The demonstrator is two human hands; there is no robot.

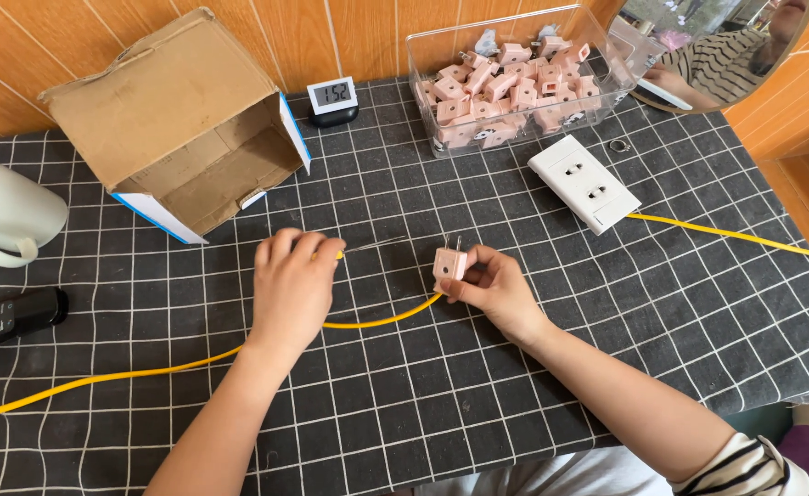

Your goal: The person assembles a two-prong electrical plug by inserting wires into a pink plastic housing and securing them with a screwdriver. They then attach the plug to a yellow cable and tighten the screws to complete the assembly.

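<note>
Head view looks down on a worktop (606, 303) under a black grid cloth, its near edge just in front of the person. Open cloth lies near and right of the hands; far off stand a tipped cardboard box (179, 124), a clear bin (423, 64) of pink plugs and a white socket block (584, 182). The right hand (492, 287) pinches a pink plug (449, 264) at mid-worktop — small, blocky, its two metal prongs pointing up and away. The left hand (292, 285) is closed, knuckles up, over a yellow cable (377, 321) that runs left to right; a thin wire pokes from that grip toward the plug.
</note>
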